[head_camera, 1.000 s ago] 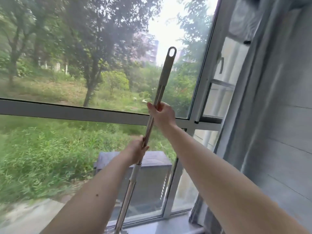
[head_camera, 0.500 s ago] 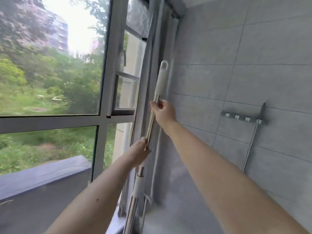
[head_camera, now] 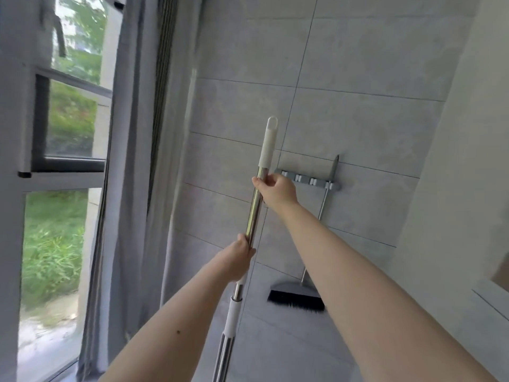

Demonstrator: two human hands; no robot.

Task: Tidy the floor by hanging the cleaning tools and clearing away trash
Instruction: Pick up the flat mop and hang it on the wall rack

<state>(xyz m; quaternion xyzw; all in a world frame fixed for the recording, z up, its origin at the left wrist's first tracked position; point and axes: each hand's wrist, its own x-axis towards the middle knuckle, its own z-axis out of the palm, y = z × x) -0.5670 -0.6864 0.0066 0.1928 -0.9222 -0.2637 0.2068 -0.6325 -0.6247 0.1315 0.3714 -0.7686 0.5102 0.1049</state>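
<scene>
Here both hands grip one long metal pole, held nearly upright and leaning a little to the right at its top, in front of a grey tiled wall. The right hand is wrapped around the shiny shaft just below the white cap (which ends in a small hanging loop), while the left hand is clenched around the shaft lower down, just above a white collar. The tool's head is out of view below. Behind the right hand, a rack is fixed to the wall, and a broom with dark bristles hangs from its right end. A grey curtain hangs beside the window at left.
</scene>
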